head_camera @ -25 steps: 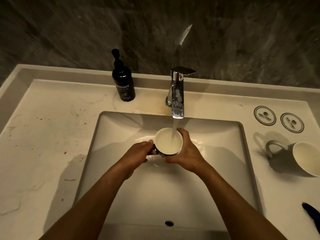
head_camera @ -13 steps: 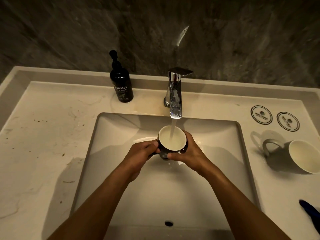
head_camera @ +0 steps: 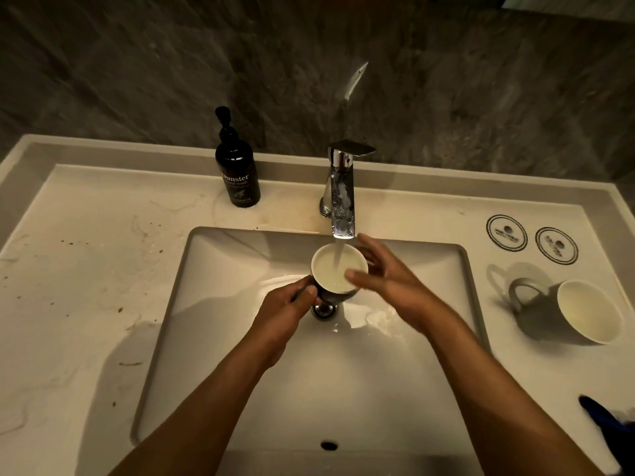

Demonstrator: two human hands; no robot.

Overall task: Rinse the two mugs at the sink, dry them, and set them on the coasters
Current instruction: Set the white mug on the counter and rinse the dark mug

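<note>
1 mug (head_camera: 338,267) handle hidden under left hand (head_camera: 287,305)

The black bottle (head_camera: 237,173) at the counter's back edge reads "Dunster hand wash"; its smaller print and the coasters' (head_camera: 507,232) marks are illegible.

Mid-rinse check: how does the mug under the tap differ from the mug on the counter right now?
The mug under the tap is held over the sink, mouth up, water running in; the left hand grips it and the right hand is open beside its rim. The mug on the counter lies tipped on its side, untouched, near the coasters. Both look dark outside, pale inside.
</note>
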